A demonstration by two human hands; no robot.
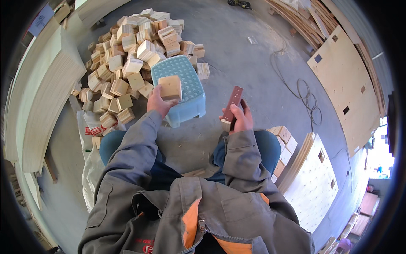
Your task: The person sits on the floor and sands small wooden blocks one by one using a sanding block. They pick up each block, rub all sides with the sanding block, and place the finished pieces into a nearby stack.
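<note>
My left hand [159, 103] is closed around a pale square wooden block [170, 87], its fingers at the block's left and near edges. The block is over the dimpled top of a light blue plastic stool [184, 73]; I cannot tell whether it rests on it. My right hand [241, 117] grips a narrow reddish-brown sanding block [232, 104] with pale wood showing at its near end. It is tilted upward, to the right of the stool and apart from it.
A big heap of wooden blocks [136, 79] lies behind and left of the stool. Stacked blocks [284, 142] stand by my right knee, near a plywood panel [315, 182]. A white plastic bag [89, 169] lies left. A cable [301, 95] coils on the floor at right.
</note>
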